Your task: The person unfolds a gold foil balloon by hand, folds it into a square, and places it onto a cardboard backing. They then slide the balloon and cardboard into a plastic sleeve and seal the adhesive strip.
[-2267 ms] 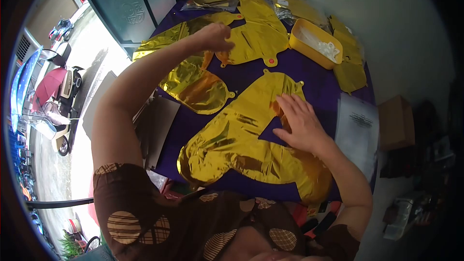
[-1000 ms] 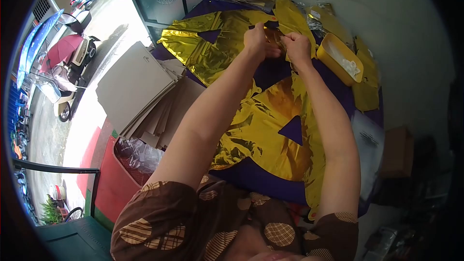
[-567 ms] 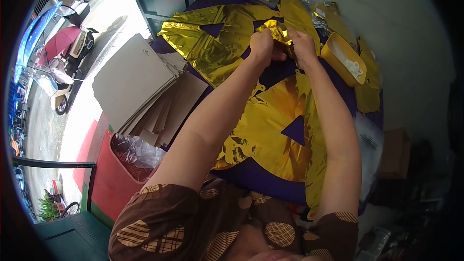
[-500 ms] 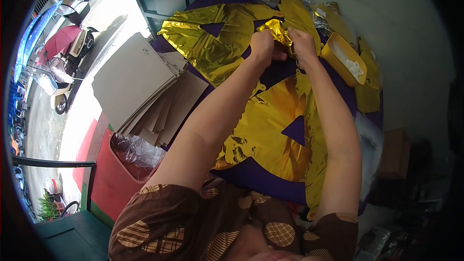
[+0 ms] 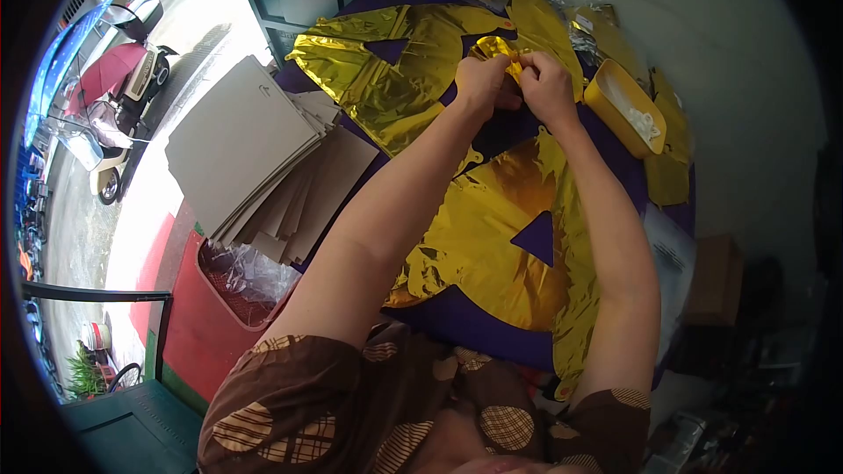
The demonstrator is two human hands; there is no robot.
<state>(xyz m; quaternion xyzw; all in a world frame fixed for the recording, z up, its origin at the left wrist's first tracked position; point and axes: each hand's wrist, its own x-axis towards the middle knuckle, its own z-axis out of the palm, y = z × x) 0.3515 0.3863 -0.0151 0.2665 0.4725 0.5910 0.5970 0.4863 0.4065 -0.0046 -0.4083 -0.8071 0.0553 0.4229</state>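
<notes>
At the far side of the table, my left hand (image 5: 482,84) is closed on the gathered end of a gold foil balloon (image 5: 493,46). My right hand (image 5: 546,88) pinches the same crumpled foil close beside it; the fingertips are partly hidden. Flat, uninflated gold foil balloons lie around them: one with a triangular cut-out (image 5: 351,61) to the left, and another letter-like one (image 5: 483,246) under and between my forearms. Small tabs with holes show on their edges.
A purple cloth (image 5: 457,320) covers the table. Stacked grey cardboard sheets (image 5: 237,136) lie left, above a red basket (image 5: 230,298) of clear plastic. A yellow container (image 5: 606,114) with white stuff stands right. Scooters (image 5: 132,88) are parked outside; a cardboard box (image 5: 713,281) sits right.
My right hand has shifted slightly left, its fingers now nearer my left hand. Less of the bunched foil shows between the hands. The other balloons lie as before.
</notes>
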